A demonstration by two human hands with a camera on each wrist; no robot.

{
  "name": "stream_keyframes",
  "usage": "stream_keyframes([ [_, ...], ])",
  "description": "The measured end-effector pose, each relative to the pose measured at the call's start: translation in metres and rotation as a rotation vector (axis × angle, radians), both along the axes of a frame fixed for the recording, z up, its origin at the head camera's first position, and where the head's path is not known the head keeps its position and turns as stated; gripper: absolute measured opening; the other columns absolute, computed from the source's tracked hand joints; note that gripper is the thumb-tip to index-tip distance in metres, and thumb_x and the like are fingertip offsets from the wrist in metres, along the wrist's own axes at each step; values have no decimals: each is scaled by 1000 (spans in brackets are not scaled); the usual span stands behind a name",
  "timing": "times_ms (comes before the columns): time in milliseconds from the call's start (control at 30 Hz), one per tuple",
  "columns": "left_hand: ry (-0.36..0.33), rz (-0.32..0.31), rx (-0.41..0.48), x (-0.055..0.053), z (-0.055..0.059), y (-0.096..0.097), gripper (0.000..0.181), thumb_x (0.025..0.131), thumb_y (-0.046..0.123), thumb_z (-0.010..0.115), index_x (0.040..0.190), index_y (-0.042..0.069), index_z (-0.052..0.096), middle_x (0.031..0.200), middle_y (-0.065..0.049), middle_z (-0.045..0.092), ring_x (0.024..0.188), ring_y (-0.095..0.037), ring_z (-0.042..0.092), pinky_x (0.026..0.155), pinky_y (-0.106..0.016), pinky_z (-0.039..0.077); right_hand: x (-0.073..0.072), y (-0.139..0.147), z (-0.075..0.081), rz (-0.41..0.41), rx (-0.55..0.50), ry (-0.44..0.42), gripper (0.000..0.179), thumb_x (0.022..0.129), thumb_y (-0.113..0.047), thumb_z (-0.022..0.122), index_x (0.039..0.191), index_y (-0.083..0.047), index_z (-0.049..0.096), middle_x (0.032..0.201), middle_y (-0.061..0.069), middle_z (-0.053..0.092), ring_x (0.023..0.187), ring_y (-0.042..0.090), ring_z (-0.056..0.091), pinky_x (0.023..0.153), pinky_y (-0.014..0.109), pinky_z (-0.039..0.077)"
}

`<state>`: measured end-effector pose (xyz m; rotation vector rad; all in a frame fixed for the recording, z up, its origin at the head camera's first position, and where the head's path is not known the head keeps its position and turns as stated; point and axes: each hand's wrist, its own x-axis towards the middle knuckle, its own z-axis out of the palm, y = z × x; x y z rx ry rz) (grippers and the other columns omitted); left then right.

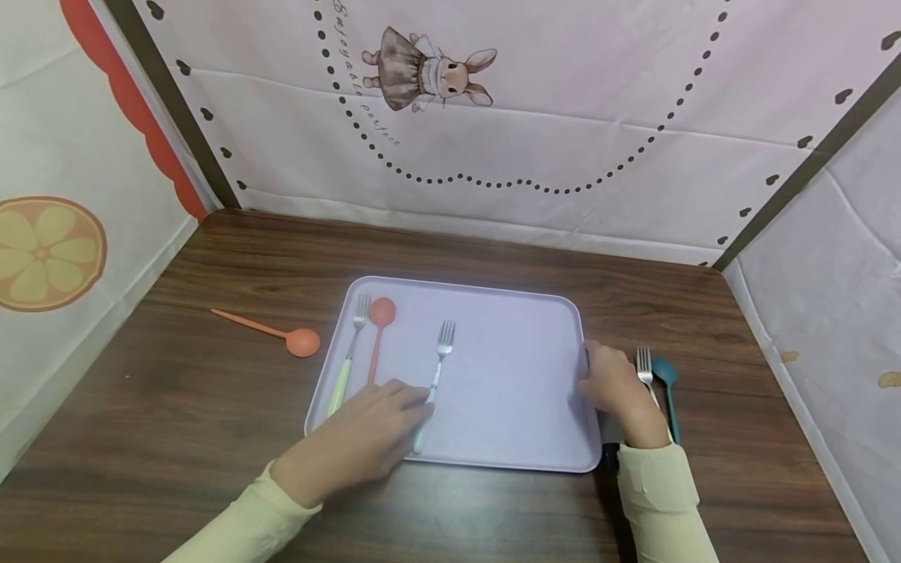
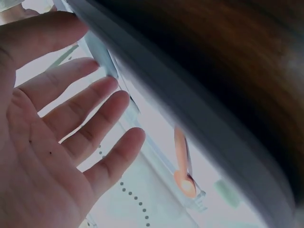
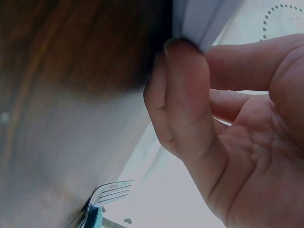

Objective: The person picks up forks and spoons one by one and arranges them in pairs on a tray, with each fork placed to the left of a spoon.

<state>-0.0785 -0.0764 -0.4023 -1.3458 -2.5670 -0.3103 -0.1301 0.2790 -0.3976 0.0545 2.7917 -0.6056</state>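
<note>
A lavender tray (image 1: 507, 375) lies on the wooden table. My right hand (image 1: 619, 387) grips its right edge, and in the right wrist view curled fingers (image 3: 187, 90) hold the tray rim (image 3: 204, 21). On the tray, my left hand (image 1: 366, 430) reaches over a fork (image 1: 442, 352) with a pale blue handle. Its fingertips are right at that handle (image 2: 100, 50), the fingers (image 2: 102, 123) spread and fairly straight in the left wrist view. Left of this fork lie a red-orange spoon (image 1: 380, 317) and a fork with a light green handle (image 1: 342, 375), their lower ends partly behind the hand.
An orange spoon (image 1: 299, 342) lies on the table left of the tray. To the right, beside my right wrist, are another fork (image 1: 644, 364) and a teal spoon (image 1: 665, 375). Printed cloth walls (image 1: 535, 102) close in the table's back and sides.
</note>
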Motion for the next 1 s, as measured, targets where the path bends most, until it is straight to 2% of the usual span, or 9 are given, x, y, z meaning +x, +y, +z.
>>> stream_keyframes([
  [100, 23, 3, 4, -2, -1, 3, 25, 77, 12, 74, 101, 6, 70, 106, -9, 67, 89, -24, 62, 68, -38, 51, 0, 0, -1, 1, 0, 3, 63, 82, 4, 61, 141, 18, 42, 132, 39, 52, 114, 48, 59, 89, 59, 50],
  [367, 13, 32, -6, -6, -2, 12, 29, 77, 16, 76, 102, 4, 70, 109, -12, 68, 89, -26, 63, 69, -38, 54, 1, 1, -2, 2, 4, 5, 62, 82, 3, 60, 140, 17, 42, 131, 39, 53, 110, 46, 60, 87, 58, 51],
  [667, -3, 53, 7, -12, 2, 22, 25, 74, 15, 79, 93, 6, 66, 94, -6, 63, 76, -22, 57, 58, -33, 47, 0, 2, -2, -4, 2, -1, 63, 82, 3, 61, 140, 17, 42, 130, 39, 53, 109, 46, 61, 86, 57, 52],
  [1000, -45, 67, -7, -20, 2, 26, 31, 76, 15, 80, 102, 3, 68, 98, -9, 65, 78, -24, 59, 59, -37, 50, 0, 1, -1, -8, -6, -3, 62, 83, 3, 60, 141, 16, 42, 131, 38, 53, 110, 45, 61, 87, 58, 52],
])
